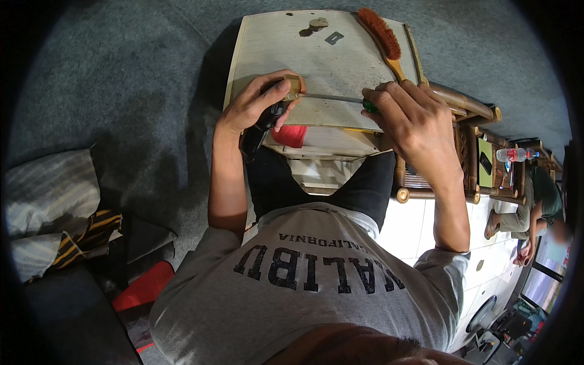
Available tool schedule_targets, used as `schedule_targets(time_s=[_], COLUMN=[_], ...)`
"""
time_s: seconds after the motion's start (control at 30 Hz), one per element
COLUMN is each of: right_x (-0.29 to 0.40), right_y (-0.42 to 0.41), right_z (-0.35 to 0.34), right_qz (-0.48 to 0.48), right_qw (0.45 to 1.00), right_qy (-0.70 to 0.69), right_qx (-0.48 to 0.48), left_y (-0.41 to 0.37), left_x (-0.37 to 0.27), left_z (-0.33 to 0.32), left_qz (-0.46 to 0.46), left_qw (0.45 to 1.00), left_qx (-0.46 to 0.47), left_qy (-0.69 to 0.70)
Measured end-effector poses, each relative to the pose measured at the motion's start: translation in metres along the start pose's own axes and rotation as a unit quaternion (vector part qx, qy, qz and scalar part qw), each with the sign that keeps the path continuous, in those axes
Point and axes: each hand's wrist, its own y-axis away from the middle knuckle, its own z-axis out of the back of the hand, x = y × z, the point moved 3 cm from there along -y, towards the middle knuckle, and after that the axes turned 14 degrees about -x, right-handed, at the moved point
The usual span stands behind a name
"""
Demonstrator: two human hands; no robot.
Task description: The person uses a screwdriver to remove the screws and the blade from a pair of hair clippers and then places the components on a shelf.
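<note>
My left hand (pixel 262 98) grips a glossy black object (pixel 255 134) with a tan block-like end (pixel 294 86); the fingers hide much of it, and I cannot tell what it is. In my right hand (pixel 410 114) is a screwdriver with a green handle (pixel 370 106), mostly covered by the fingers. Its long thin metal shaft (pixel 335 98) runs leftward, its tip meeting the tan end. Both hands are over the near part of a small whitish wooden table (pixel 273 50). A brush with reddish-brown bristles (pixel 381 34) lies along the table's right side, its wooden handle close behind my right hand.
A small grey metal plate (pixel 334 38) lies near dark stains on the tabletop. Red material (pixel 292 137) shows in the compartment beneath. Bamboo furniture (pixel 465 150) stands at right, bearing a phone (pixel 485 163) and plastic bottle (pixel 511 155). Another person (pixel 540 196) sits beyond. Striped fabric (pixel 54 191) lies left.
</note>
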Motion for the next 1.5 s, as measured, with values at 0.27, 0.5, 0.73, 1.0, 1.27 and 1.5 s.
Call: schedule_targets(time_s=[0.27,0.5,0.73,1.0,1.27,1.5], right_x=[-0.007,-0.011,-0.006,-0.006,0.0,0.007], right_y=[0.012,0.015,0.008,0.013,0.001,-0.002], right_z=[-0.008,-0.018,-0.008,-0.015,-0.001,0.002], right_qz=[-0.126,-0.192,-0.178,-0.164,-0.033,-0.029], right_qw=[0.979,0.963,0.968,0.971,0.999,0.999], right_qy=[-0.144,-0.179,-0.177,-0.171,-0.038,-0.014], right_qx=[0.074,0.056,0.018,0.029,-0.016,0.005], left_y=[0.0,-0.002,0.0,0.001,0.0,0.0], left_x=[0.001,0.002,0.002,-0.002,-0.005,-0.002], left_z=[0.0,0.001,0.001,-0.001,-0.003,0.005], left_qz=[-0.026,0.016,0.03,0.029,-0.004,-0.014], left_qw=[0.998,0.999,0.999,0.999,1.0,0.991], left_qx=[0.015,-0.021,-0.031,-0.027,0.002,-0.004], left_qy=[-0.06,0.018,0.03,0.017,-0.013,-0.132])
